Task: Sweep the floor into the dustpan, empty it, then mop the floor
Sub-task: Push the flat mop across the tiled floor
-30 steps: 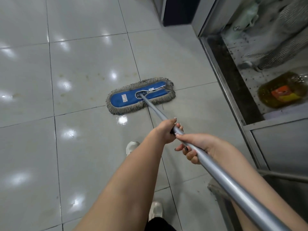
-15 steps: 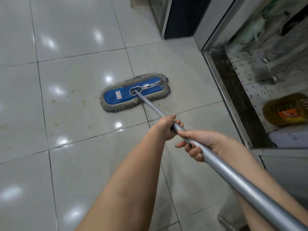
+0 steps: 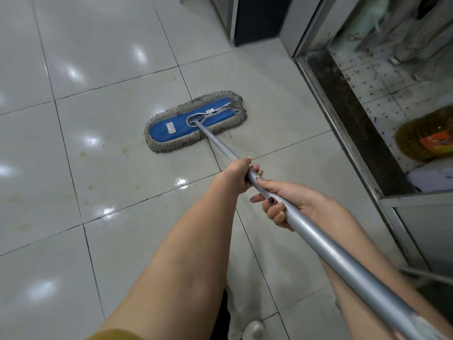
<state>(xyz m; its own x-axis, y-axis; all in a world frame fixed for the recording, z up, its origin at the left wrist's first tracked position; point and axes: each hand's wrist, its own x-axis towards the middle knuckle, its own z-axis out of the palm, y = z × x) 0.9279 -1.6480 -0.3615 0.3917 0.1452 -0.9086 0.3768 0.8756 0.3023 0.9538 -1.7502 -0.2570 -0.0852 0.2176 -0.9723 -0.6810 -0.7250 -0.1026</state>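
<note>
— Mop [image 3: 196,123] first: where does it sit?
— Flat on the floor [image 3: 110,57], ahead of the person and a little left of centre. Its blue pad with the grey fringe lies across a dark grout line, long side running from lower left to upper right.

— And the handle?
— A silver pole, the mop handle [image 3: 306,229], joins the pad near its middle and slants down toward the lower right corner, growing thicker as it nears the camera.

— Who has hold of it?
— Both bare hands. The left hand [image 3: 239,175] is farther down the pole, toward the pad, fist closed round it from the left. The right hand [image 3: 284,202] sits just behind, touching or nearly touching the left, palm under the pole with the fingers curled up and over it; dark nail polish shows on them.

— What about the floor itself?
— Glossy pale tiles with bright ceiling reflections. Faint yellowish stains mark the tiles left of the pad.

— Anything off to the right?
— A metal-framed cabinet [image 3: 343,133] with a low open shelf. A yellow oil bottle [image 3: 421,136] with an orange label lies inside on it. A white shoe [image 3: 255,328] shows at the bottom edge, between the forearms
</note>
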